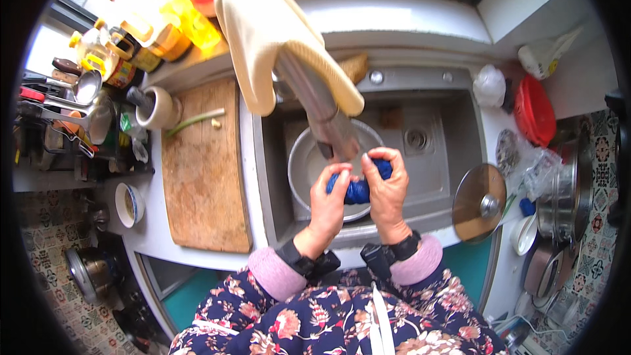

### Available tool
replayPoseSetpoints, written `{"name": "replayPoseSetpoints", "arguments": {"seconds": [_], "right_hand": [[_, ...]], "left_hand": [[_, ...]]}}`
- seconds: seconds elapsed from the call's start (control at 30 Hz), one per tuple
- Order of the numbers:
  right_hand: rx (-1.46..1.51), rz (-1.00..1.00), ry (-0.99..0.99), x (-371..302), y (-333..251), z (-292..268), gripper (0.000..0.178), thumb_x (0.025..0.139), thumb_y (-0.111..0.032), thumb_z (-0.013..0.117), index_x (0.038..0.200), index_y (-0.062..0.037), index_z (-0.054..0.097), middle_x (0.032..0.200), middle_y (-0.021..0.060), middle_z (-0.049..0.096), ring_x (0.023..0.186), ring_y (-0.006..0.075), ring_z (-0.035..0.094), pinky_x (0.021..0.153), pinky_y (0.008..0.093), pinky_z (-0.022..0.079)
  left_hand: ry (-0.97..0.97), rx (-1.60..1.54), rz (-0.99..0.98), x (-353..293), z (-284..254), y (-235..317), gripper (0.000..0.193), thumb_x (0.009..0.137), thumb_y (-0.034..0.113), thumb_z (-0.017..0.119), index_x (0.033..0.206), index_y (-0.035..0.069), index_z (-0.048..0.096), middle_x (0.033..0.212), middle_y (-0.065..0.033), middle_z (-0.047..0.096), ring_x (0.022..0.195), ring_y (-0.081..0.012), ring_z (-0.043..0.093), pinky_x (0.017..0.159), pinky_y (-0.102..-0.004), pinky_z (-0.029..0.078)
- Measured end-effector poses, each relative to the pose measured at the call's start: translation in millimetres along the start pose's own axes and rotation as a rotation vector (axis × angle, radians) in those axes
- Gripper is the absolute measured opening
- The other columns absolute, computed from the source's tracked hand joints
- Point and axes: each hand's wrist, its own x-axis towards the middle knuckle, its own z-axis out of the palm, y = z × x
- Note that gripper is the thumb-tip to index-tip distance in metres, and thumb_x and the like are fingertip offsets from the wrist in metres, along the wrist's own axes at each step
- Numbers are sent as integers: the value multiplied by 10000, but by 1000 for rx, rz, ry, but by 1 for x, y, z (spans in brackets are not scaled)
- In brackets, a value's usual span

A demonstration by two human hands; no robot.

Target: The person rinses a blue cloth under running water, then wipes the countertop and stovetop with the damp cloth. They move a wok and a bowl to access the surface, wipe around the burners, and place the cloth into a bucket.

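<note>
Both hands grip a dark blue, crumpled, shiny cloth-like bundle (357,192) over the sink. My left hand (327,207) closes round its left end. My right hand (389,189) holds the right end, thumb pressed on top. Below them a round metal basin (299,158) sits in the grey sink (453,158). Just beyond my fingers the faucet (322,108) reaches down, its tip close above the bundle. I cannot make out whether water runs. A pale yellow cloth (253,26) drapes over the faucet's upper part.
Left of the sink lies a wooden cutting board (204,184) with a green onion stalk (196,120). Beyond it stand a mortar (158,108) and several bottles. To the right are a glass lid (478,204), a red basket (534,112) and a steel pot (559,204).
</note>
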Motion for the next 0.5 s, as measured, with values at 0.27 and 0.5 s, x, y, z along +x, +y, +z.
{"name": "replayPoseSetpoints", "arguments": {"seconds": [0.27,0.5], "right_hand": [[-256,-286,-307,-5,-17,-6,109,807,-87,686,900,-66,631,811,93,661,731,228,664,664,302,510],[-268,-404,-567,1,-19,-11,86,719,-79,623,800,-109,624,747,55,648,690,255,642,626,349,502]], "left_hand": [[-76,-233,-510,12,-2,-12,195,901,169,595,1042,35,605,949,-45,615,842,-132,594,752,-276,502],[-418,-79,-771,-1,-31,10,499,966,303,495,1393,98,338,1382,-55,419,1285,-176,421,1037,-337,390]]}}
